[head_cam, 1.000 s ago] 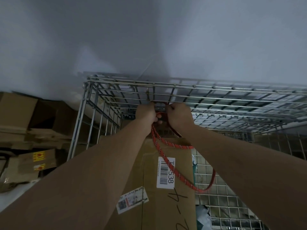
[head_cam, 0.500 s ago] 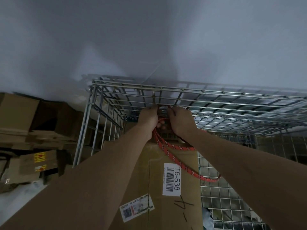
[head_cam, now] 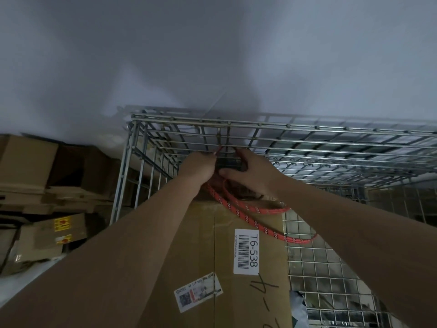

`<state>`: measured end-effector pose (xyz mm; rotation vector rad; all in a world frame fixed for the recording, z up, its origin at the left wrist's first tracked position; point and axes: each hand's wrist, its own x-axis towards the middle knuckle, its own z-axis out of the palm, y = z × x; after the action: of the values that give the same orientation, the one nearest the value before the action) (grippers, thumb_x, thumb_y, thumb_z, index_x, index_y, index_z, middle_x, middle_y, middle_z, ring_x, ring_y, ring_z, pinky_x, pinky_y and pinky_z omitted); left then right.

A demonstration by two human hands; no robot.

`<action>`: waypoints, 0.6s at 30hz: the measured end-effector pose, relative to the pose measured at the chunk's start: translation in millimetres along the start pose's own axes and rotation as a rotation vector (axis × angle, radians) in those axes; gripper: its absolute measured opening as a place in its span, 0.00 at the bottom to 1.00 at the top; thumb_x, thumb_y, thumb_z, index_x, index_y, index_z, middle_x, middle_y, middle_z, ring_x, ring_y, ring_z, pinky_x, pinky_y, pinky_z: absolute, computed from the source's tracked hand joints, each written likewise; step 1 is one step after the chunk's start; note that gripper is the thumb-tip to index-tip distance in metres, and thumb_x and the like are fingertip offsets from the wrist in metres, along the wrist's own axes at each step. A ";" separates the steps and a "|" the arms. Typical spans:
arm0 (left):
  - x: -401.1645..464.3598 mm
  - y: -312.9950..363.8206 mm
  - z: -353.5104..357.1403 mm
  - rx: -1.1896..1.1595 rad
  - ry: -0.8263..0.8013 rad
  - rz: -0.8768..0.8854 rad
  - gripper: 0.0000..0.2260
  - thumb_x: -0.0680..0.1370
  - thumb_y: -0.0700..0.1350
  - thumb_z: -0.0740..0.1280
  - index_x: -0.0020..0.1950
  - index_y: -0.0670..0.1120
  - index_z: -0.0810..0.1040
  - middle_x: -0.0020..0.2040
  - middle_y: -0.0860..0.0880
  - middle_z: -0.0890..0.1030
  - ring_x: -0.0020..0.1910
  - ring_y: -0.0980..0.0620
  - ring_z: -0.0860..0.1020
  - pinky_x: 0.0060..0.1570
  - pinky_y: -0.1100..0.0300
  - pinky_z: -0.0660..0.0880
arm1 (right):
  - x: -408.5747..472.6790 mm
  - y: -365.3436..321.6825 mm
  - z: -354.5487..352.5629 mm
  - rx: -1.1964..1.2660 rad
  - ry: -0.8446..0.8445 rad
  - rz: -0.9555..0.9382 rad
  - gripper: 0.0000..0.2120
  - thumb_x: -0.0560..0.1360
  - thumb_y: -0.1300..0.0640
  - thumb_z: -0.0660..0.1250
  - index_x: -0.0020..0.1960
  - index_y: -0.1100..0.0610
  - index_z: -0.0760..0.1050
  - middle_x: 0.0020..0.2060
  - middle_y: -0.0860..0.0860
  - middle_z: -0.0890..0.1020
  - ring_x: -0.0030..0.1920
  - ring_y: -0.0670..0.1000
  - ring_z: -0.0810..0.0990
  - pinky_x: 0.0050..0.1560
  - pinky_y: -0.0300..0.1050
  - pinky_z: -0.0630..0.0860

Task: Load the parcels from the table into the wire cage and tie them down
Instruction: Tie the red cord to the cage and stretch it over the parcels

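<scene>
The red rope [head_cam: 246, 217] runs from the far wall of the wire cage [head_cam: 307, 129] down across the top of the cardboard parcel [head_cam: 238, 292], its slack curving to the right over the parcel's edge and onto the mesh before bending back. Since half a second ago the two hands have drawn slightly apart at the cage wires, and the parcel with its white T6-538 label [head_cam: 246, 250] sits a little lower in view. The rope's upper end rises between the hands to the horizontal wires, where short red strands show just above the knuckles. The left hand [head_cam: 198, 170] is curled closed around the rope near the wires. The right hand [head_cam: 250, 172] has its thumb pointing left and fingers bent toward the wires; whether it pinches the rope cannot be told. Stacked cardboard boxes [head_cam: 42, 185] lie outside the cage to the left.
</scene>
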<state>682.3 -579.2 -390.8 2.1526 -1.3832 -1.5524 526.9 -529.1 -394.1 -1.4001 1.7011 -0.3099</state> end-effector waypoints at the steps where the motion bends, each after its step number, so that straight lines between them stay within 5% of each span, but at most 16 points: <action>1: -0.3 -1.9 -5.5 0.065 -0.024 -0.008 0.13 0.82 0.47 0.63 0.43 0.41 0.79 0.49 0.36 0.84 0.47 0.38 0.84 0.51 0.43 0.81 | -2.3 3.0 -2.0 -0.006 -0.010 0.007 0.35 0.72 0.36 0.71 0.74 0.50 0.66 0.62 0.50 0.80 0.59 0.52 0.79 0.58 0.46 0.76; 4: -8.7 -6.2 -20.0 0.316 -0.050 0.069 0.12 0.83 0.40 0.60 0.54 0.37 0.81 0.52 0.36 0.83 0.49 0.38 0.82 0.46 0.49 0.77 | -7.0 10.0 -5.3 0.006 -0.057 0.057 0.31 0.73 0.42 0.72 0.71 0.51 0.68 0.59 0.50 0.80 0.58 0.53 0.80 0.59 0.47 0.77; 8: -47.2 -7.7 -40.4 0.389 0.110 0.315 0.17 0.82 0.36 0.61 0.68 0.48 0.78 0.58 0.44 0.83 0.54 0.44 0.81 0.55 0.50 0.78 | -13.8 16.8 -10.6 -0.089 -0.097 0.153 0.16 0.77 0.44 0.67 0.56 0.56 0.78 0.48 0.53 0.82 0.51 0.56 0.80 0.50 0.45 0.75; 11: -90.8 -19.6 -55.0 0.527 0.170 0.513 0.24 0.82 0.35 0.61 0.74 0.56 0.73 0.53 0.50 0.81 0.47 0.51 0.80 0.49 0.56 0.79 | -23.2 23.0 -21.6 -0.130 -0.199 0.268 0.24 0.79 0.38 0.62 0.53 0.60 0.81 0.45 0.57 0.83 0.46 0.55 0.81 0.50 0.46 0.76; 15: -135.6 -47.4 -64.2 0.816 0.208 0.594 0.31 0.82 0.36 0.61 0.80 0.62 0.60 0.50 0.52 0.75 0.44 0.55 0.76 0.47 0.61 0.78 | -35.3 25.9 -41.2 -0.143 -0.222 0.327 0.23 0.79 0.39 0.62 0.45 0.59 0.82 0.38 0.53 0.82 0.42 0.51 0.80 0.49 0.44 0.74; 18: -157.1 -75.2 -68.5 0.829 0.217 0.521 0.29 0.82 0.37 0.61 0.79 0.61 0.63 0.59 0.52 0.77 0.51 0.55 0.76 0.52 0.62 0.74 | -47.0 32.7 -61.8 -0.112 -0.228 0.322 0.13 0.78 0.50 0.67 0.40 0.58 0.80 0.33 0.49 0.83 0.36 0.48 0.78 0.41 0.41 0.73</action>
<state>775.5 -446.2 -297.8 1.9290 -2.5225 -0.5722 457.6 -496.9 -358.5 -1.1645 1.7382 0.1216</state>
